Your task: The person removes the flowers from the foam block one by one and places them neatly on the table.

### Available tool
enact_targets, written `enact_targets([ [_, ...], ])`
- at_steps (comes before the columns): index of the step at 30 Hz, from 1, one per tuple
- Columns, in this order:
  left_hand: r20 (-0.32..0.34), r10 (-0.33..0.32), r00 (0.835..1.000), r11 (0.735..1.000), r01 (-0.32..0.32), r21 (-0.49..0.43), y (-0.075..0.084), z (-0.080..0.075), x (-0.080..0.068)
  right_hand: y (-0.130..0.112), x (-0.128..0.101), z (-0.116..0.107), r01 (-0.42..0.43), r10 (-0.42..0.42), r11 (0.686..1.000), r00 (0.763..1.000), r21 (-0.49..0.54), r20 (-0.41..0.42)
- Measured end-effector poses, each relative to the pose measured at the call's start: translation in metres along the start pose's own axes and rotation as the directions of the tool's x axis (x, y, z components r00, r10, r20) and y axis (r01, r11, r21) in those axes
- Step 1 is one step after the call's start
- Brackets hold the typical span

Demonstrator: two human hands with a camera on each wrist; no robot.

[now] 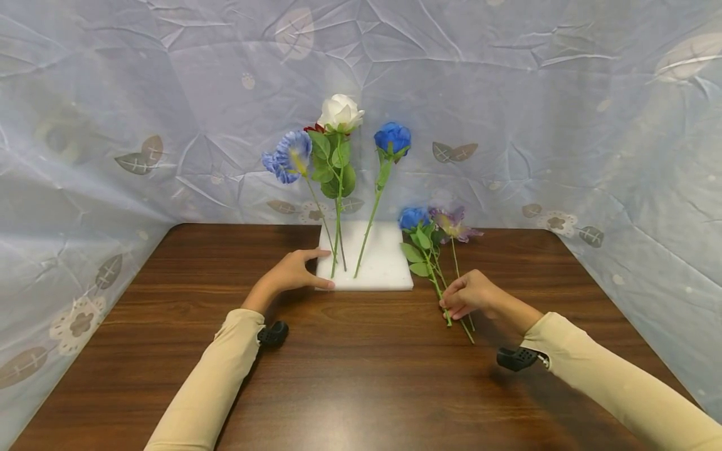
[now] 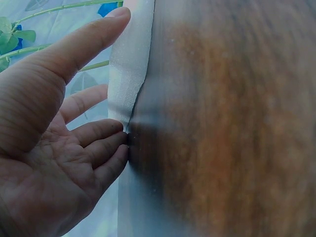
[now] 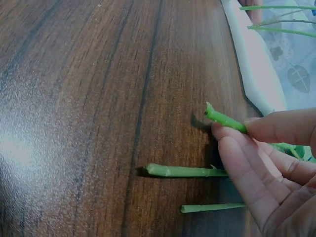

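Observation:
My left hand [image 1: 292, 270] rests at the left edge of a white foam block [image 1: 386, 269], thumb and fingers spread and fairly straight. Upright in the foam stand a white rose [image 1: 341, 114], a pale blue ruffled flower [image 1: 290, 156] and a blue rose [image 1: 393, 138]. Part of a dark red flower [image 1: 316, 128] shows behind the white one. To the right, my right hand [image 1: 470, 294] pinches a green stem [image 3: 224, 120] near its cut end, between thumb and fingers. That stem runs up to the leaves under a second blue rose [image 1: 413, 217].
Beside the pinched stem, a purple flower [image 1: 453, 224] lies on the brown wooden table [image 1: 338, 363]. Two more stem ends [image 3: 185, 171] lie close under the right hand. A patterned pale cloth [image 1: 225, 94] hangs behind the table and along both sides.

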State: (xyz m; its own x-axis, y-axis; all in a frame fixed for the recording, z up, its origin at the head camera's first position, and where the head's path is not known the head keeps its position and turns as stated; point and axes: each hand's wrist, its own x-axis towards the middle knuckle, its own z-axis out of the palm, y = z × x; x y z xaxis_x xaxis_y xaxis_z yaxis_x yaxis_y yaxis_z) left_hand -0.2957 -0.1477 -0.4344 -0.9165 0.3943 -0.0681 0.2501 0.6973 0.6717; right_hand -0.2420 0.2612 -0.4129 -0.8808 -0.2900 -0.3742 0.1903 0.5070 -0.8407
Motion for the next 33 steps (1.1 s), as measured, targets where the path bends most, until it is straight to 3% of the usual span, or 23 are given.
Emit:
enact_targets([
  [11, 0.000, -0.002, 1.000, 1.000, 0.002, 0.000, 0.0000, -0.0003, 0.0008, -0.0046, -0.0039, -0.0016, -0.055, 0.054, 0.998, 0.998, -0.032, -0.037],
  [33, 0.002, -0.008, 1.000, 1.000, 0.008, -0.009, 0.0008, -0.0006, -0.0003, -0.0083, 0.0018, 0.0079, 0.010, -0.010, 0.993, 1.000, -0.116, 0.001],
])
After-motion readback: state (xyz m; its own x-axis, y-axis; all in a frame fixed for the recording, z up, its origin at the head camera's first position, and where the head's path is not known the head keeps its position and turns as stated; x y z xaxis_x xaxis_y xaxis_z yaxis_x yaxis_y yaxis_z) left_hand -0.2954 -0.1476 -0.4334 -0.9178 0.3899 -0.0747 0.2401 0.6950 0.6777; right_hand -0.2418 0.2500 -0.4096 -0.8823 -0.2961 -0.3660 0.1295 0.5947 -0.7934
